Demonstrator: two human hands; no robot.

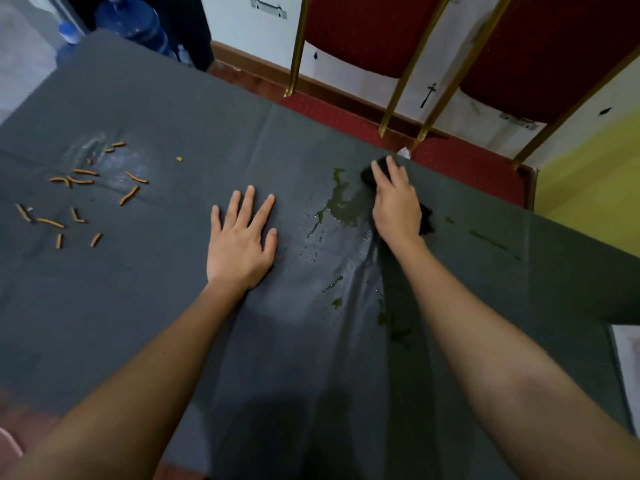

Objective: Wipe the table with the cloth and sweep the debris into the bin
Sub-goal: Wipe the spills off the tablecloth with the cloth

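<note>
Head view: the left hand (242, 237) lies flat on the grey tabletop (138, 271) near the middle. Its fingers (249, 202) are straight and spread, holding nothing. The right hand (394, 206), at 2 o'clock, presses a black cloth (426, 220) down with nearly straight fingers. The cloth sits by the far edge, touching a green spill (346, 206). Orange crumbs (130, 195) lie at 9 o'clock. Red chairs (367, 32) stand at 1 o'clock.

No legible text, brand or number in view. Black marks on the white wall (346, 91) behind the chairs (367, 29) are shapes only: a cross-like stroke and small diamonds. Water jug (131, 22) top left: any label too blurred to read.
</note>
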